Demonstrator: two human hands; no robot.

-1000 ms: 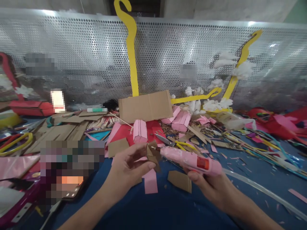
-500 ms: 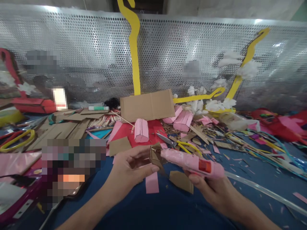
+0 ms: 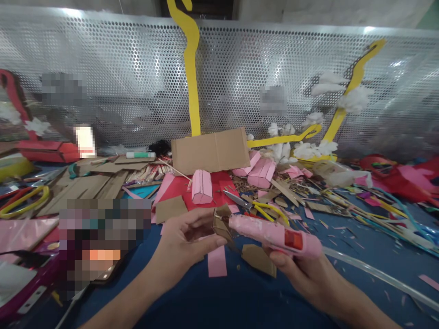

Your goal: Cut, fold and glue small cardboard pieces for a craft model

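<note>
Soft, fairly dim light; glare spots on perforated metal screen (image 3: 233, 82), highlights along its top edge. Wide-lens bend toward edges. Pixelated blocks left. Far right scraps (image 3: 408, 178) soft, maybe motion blur.

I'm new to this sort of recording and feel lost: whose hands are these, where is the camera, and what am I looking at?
There is no robot here: these are a person's bare hands, and every picture comes from one camera worn on the head, looking forward and down. The left hand holds a small folded brown cardboard piece. The right hand grips a pink glue gun, its tip at the cardboard. On the blue work surface lie yellow-handled metal scissors, a pink box-like paper shape and many scraps. Behind stands a perforated metal panel. Some patches are pixelated, so I cannot tell what they hide.
</note>
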